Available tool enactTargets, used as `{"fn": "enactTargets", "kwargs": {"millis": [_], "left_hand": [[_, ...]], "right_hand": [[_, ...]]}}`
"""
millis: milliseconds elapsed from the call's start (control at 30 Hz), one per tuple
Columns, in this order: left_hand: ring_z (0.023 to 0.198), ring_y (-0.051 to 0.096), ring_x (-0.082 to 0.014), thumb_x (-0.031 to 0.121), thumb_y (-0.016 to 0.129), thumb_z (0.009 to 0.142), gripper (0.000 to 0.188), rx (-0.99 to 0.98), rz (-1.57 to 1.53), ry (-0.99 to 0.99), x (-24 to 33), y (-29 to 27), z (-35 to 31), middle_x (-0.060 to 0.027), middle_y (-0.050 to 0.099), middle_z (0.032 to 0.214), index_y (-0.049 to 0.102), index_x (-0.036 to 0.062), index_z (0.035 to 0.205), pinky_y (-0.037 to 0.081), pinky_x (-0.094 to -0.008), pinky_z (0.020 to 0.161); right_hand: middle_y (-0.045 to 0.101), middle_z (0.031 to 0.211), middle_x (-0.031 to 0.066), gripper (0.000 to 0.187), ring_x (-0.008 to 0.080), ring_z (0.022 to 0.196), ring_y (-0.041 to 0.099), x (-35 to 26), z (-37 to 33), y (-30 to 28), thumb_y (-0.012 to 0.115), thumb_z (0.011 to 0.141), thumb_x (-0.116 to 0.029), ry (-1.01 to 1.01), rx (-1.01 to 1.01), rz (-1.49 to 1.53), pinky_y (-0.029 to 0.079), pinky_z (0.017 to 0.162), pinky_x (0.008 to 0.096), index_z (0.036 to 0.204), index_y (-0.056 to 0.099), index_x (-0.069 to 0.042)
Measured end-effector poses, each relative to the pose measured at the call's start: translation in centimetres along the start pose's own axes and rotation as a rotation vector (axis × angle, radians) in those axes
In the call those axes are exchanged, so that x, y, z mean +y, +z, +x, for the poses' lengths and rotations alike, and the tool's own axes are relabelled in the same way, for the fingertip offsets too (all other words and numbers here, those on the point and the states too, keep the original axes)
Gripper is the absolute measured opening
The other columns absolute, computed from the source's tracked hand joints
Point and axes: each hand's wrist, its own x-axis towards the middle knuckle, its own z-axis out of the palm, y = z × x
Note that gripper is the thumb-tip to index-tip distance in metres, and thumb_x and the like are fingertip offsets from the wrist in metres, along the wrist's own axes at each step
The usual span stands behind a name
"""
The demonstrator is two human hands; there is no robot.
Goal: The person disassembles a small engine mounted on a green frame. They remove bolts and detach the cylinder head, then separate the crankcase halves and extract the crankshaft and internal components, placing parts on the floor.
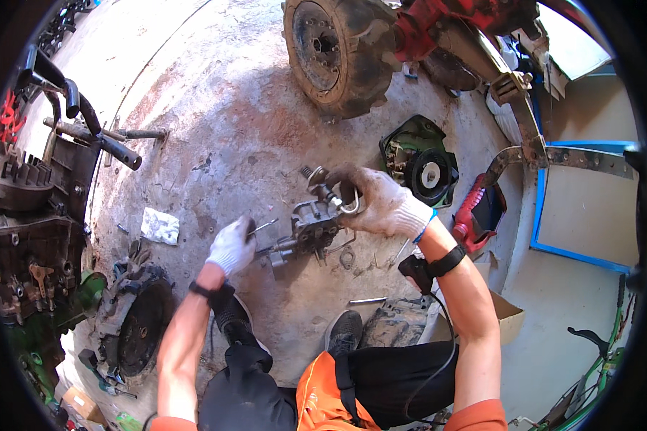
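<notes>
In a stained white work glove, my right hand (389, 205) grips a grey metal engine part (315, 219) by its upper right end. That part has a bent metal pipe, a coil spring and a lever-like arm, and it is held above the concrete floor. My left hand (233, 244), also gloved, is to the left of the part, its fingers closed on a thin metal rod (266, 226) whose tip points up and right. The rod's other end is hidden in the glove. Under the engine part, a flat gasket-like piece (347, 258) lies on the floor.
A muddy wheel (341, 57) stands at the far side, with a green-and-black fan housing (420, 161) nearer right. A red part (479, 215) lies beside it. A large dirty engine (32, 237) fills the left edge. A white cloth (160, 226) and a silver rod (368, 301) lie on the floor.
</notes>
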Motion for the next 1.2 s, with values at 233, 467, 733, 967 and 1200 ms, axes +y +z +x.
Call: {"fn": "enactTargets", "kwargs": {"millis": [233,467,733,967,1200], "left_hand": [[0.073,0.071,-0.0273,0.023,0.068,0.106,0.027,-0.142,-0.556,0.183,9.4,-9.9,-3.2,-0.0162,0.070,0.083,0.072,-0.0010,0.118,0.055,-0.0384,0.070],[0.080,0.073,-0.0460,0.025,0.066,0.105,0.024,-0.237,-0.228,0.250,14.4,-11.6,0.4,-0.0253,0.071,0.086,0.076,0.0034,0.112,0.055,-0.0508,0.070],[0.079,0.075,-0.0413,0.023,0.068,0.106,0.023,-0.166,-0.187,0.315,13.7,-9.0,-0.5,-0.0212,0.074,0.084,0.076,0.0020,0.114,0.058,-0.0482,0.072],[0.074,0.076,-0.0408,0.025,0.066,0.106,0.026,-0.201,-0.158,0.341,13.6,-10.4,-0.6,-0.0209,0.075,0.083,0.076,0.0021,0.114,0.058,-0.0481,0.069],[0.090,0.075,-0.0452,0.033,0.068,0.098,0.028,-0.486,0.225,0.356,16.8,-17.1,2.9,-0.0223,0.075,0.089,0.080,0.0088,0.107,0.058,-0.0548,0.080]], "right_hand": [[0.073,0.096,0.0177,0.052,0.0354,0.090,0.072,1.2,-0.6,0.3,0.085,0.085,-0.031,0.174,0.006,-0.129,0.058,0.081,0.0457,0.128,0.069,-0.006],[0.069,0.089,0.0136,0.053,0.0297,0.079,0.065,0.6,-2.0,0.5,0.084,0.091,-0.030,0.035,-0.015,-0.011,0.056,0.076,0.0418,0.138,0.069,-0.011],[0.077,0.111,0.0260,0.050,0.0444,0.106,0.075,-1.3,-2.2,0.0,0.085,0.094,-0.032,0.053,-0.132,0.001,0.060,0.087,0.0507,0.135,0.071,-0.006],[0.077,0.111,0.0254,0.045,0.0449,0.107,0.075,-2.2,-2.5,0.3,0.081,0.094,-0.021,0.020,-0.082,0.036,0.059,0.088,0.0508,0.135,0.071,-0.006],[0.077,0.096,0.0247,0.046,0.0429,0.092,0.076,-2.1,-1.3,2.1,0.077,0.088,-0.008,-0.193,-0.123,0.061,0.059,0.078,0.0520,0.134,0.071,-0.008]]}}
